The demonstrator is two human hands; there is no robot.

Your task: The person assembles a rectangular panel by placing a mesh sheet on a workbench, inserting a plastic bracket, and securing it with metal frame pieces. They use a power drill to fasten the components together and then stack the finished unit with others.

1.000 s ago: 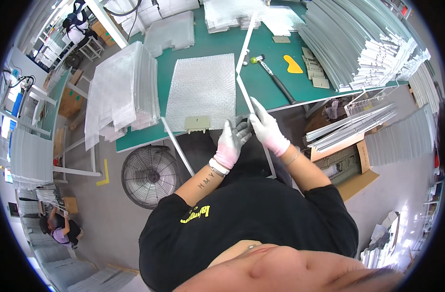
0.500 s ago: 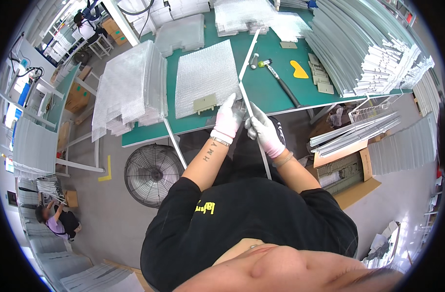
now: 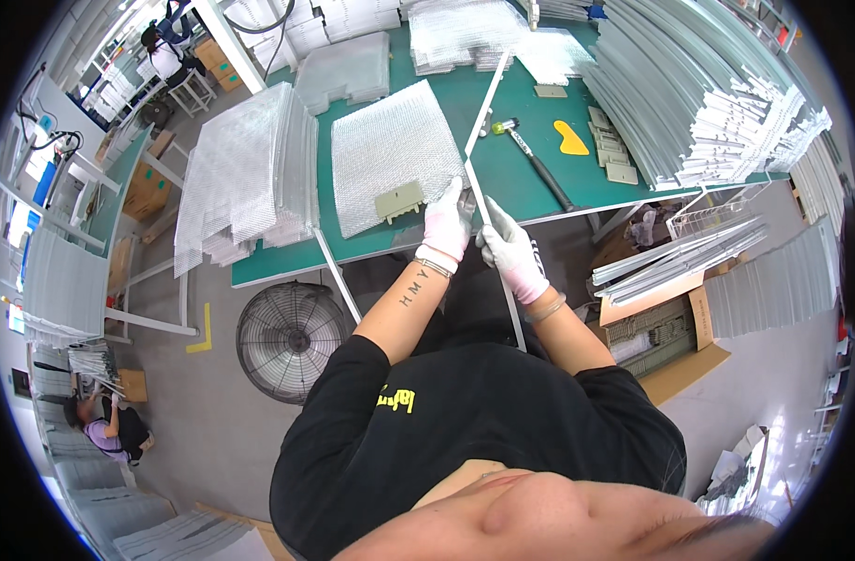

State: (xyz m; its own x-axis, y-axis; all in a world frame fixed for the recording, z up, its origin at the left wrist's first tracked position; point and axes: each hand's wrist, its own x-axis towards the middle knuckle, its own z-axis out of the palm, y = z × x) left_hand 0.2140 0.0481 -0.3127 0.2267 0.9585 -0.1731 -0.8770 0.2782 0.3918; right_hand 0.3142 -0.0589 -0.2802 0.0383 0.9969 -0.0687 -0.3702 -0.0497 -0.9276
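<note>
A thin white metal strip (image 3: 480,192), bent at a corner above my hands, runs from over the green table down past its front edge. My right hand (image 3: 515,254), in a white and grey glove, is closed around its lower length. My left hand (image 3: 449,222), gloved likewise, is closed against the strip near the bend; its fingertips are partly hidden. Just left of that hand lies a silver mesh panel (image 3: 390,140) on the table, with a grey-beige notched plate (image 3: 399,201) at its near edge.
On the green table (image 3: 539,201) lie a hammer (image 3: 537,166), a yellow scraper (image 3: 570,138) and several beige plates (image 3: 614,150). Mesh stacks (image 3: 250,159) stand left, strip bundles (image 3: 689,93) right. Below are a floor fan (image 3: 292,341) and an open carton (image 3: 675,327). Other people are at far left.
The strip's far end has swung slightly right. The mesh panel has turned a little anticlockwise, with the plate on it. My left hand has shifted slightly right; both hands keep their hold.
</note>
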